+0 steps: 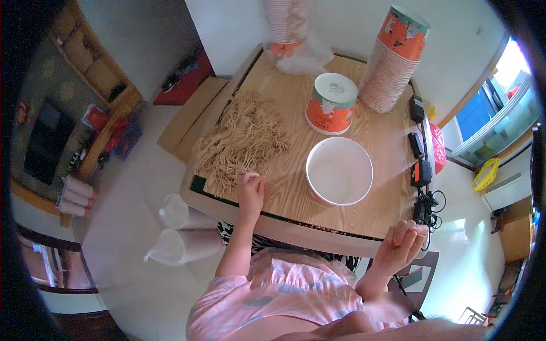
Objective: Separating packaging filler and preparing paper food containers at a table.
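Observation:
A loose heap of tan cords (242, 136) covers the left part of the wooden tabletop. At its near edge is my left hand (251, 190), fingers curled and pressed together; what they pinch, if anything, is too small to make out. A white-lined paper bucket (339, 170) stands upright with its mouth up, to the right of that hand and touching neither hand. Behind it, an orange and green paper bucket (330, 113) rests upside down. My right hand (405, 241) is raised by the table's front right corner, its fingers curled closed; their inside is hidden.
Tall stacks of nested paper buckets stand at the back right (392, 62) and back left (284, 25), the latter with clear plastic at its base. Black power adapters and cables (422, 170) line the right edge. Bagged bucket stacks (187, 244) lie on the floor at left.

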Demonstrator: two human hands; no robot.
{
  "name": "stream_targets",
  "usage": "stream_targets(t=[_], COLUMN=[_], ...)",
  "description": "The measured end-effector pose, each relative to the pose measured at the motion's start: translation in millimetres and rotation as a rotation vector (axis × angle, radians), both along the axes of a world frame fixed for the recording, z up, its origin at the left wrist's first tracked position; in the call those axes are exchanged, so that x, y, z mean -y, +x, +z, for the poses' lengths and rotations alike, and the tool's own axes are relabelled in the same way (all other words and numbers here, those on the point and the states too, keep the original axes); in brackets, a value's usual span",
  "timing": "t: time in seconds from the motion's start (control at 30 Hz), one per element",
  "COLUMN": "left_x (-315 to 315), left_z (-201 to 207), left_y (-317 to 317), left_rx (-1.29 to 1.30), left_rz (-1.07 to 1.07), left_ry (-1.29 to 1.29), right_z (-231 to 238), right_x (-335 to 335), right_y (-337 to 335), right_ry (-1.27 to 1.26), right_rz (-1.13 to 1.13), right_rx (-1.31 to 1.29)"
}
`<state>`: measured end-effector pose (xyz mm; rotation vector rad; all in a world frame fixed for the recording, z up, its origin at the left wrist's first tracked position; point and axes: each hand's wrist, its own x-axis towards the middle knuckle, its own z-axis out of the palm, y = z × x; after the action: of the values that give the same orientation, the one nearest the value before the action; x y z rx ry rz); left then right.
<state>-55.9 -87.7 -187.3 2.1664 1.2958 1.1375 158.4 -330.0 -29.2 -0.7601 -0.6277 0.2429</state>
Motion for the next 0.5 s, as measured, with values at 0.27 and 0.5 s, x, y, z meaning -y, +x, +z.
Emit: stream_targets(t=[0.27,0.5], left_x=[-4.5,15.9], left_z=[87.2,105.2], left_y=[106.7,76.5], left_rx=[0.241,-0.115], left_rz=[-0.314,-0.425], left_ry=[-0.083,-0.317], right_z=[16.8,22.7], right_x=[9.7,-1.4], right_y=[-5.2,-20.9], right_ry=[-0.366,-0.808], right_rz=[-0.165,0.151], right_rx=[0.318,0.472])
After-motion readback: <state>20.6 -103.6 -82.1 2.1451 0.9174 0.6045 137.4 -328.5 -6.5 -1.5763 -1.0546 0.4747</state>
